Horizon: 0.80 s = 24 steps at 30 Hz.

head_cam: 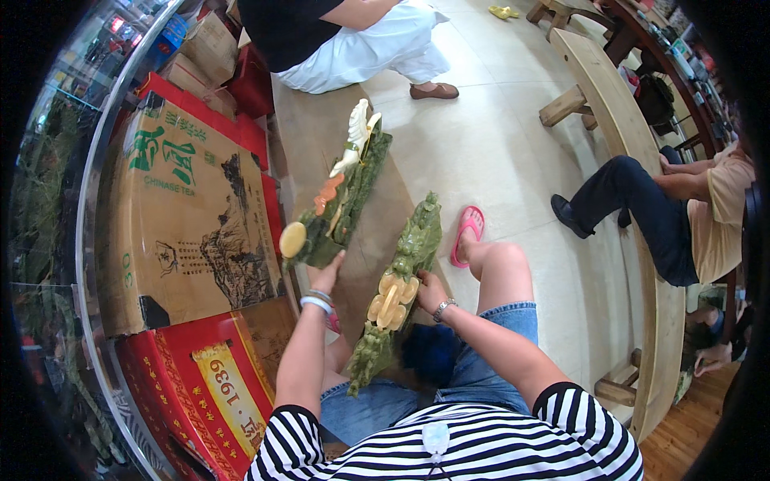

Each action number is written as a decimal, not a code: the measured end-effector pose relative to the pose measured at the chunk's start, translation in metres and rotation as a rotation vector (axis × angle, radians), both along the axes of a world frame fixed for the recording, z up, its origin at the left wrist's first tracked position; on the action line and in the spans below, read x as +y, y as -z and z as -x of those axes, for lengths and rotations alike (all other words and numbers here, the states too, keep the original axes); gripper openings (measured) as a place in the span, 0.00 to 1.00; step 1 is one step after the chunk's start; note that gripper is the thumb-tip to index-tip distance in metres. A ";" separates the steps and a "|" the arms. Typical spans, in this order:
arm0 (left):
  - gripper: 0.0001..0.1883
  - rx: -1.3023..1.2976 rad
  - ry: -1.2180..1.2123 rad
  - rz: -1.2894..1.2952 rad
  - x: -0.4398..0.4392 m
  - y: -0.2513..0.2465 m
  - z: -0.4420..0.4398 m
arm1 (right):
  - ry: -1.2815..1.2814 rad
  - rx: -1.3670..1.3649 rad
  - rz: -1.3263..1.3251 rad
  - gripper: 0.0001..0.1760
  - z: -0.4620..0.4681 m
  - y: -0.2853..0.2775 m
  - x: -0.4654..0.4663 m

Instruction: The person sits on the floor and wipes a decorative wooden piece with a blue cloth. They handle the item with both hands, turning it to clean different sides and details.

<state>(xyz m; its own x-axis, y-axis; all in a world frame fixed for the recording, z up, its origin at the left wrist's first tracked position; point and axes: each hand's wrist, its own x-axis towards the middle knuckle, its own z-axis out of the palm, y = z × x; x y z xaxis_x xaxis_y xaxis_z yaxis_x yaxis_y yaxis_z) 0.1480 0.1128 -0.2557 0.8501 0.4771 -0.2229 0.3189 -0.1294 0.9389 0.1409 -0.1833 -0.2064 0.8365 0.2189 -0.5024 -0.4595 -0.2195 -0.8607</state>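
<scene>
In my left hand (326,275) is the near end of a long green stone carving (368,174). White, orange and pale yellow carved pieces (356,129) are set along it, and a round yellow disc (293,240) sits at its near left end. My right hand (430,293) grips a second carving (415,240) by its right side, fingers partly hidden behind it. This one is green and jade-like, with ornate ends and a yellow petal-shaped middle part (393,302). Both carvings are tilted and held apart above brown cardboard (385,198) on the floor.
A printed cardboard carton (198,210), red boxes (198,385) and a glass display case (99,180) line the left. One person sits ahead in white trousers (367,51); another in dark trousers (631,198) sits on a wooden bench (613,102). Yellow slippers (503,12) lie far ahead.
</scene>
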 end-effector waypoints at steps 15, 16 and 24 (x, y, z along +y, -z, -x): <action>0.12 0.100 0.009 0.142 0.038 -0.048 -0.061 | -0.065 0.178 0.097 0.17 -0.010 -0.015 -0.003; 0.13 0.097 0.021 0.155 0.046 -0.039 -0.059 | -0.057 0.180 0.077 0.18 -0.010 -0.017 -0.002; 0.47 0.162 0.019 -0.030 0.071 -0.006 -0.029 | -0.035 0.174 0.059 0.18 -0.008 -0.012 -0.002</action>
<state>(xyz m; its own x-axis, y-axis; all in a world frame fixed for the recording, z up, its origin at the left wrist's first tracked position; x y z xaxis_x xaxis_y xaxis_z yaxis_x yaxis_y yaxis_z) 0.1768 0.1835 -0.2495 0.8131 0.4702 -0.3432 0.4627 -0.1644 0.8711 0.1485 -0.1857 -0.1949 0.7283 0.2124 -0.6515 -0.5913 -0.2857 -0.7542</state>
